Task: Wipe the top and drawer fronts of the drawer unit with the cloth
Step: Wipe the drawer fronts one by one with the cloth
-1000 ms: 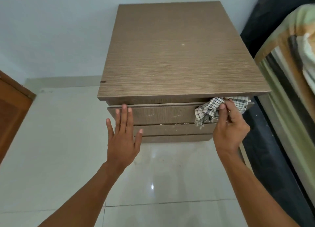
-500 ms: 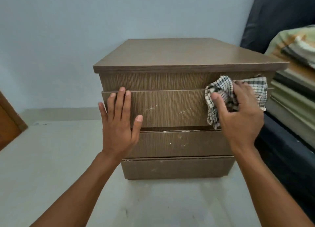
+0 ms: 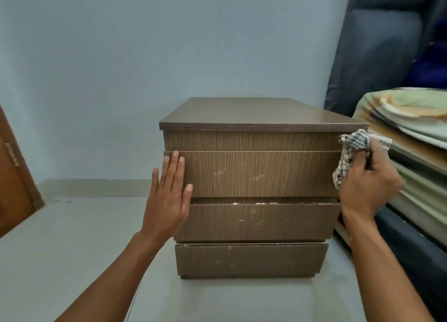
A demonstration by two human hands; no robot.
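The drawer unit [image 3: 254, 200] stands on the floor [image 3: 60, 249] against the wall, just beside the bed [image 3: 416, 167]. My left hand [image 3: 168, 200] lies flat and open against the left end of the upper drawer front [image 3: 261, 174], bracing it. My right hand [image 3: 370, 181] is closed around the bunched checked cloth [image 3: 350, 150] at that drawer's right edge. If I press unevenly, I think the drawer could slide or the cloth could slip off the corner, leaving the pale specks unwiped.
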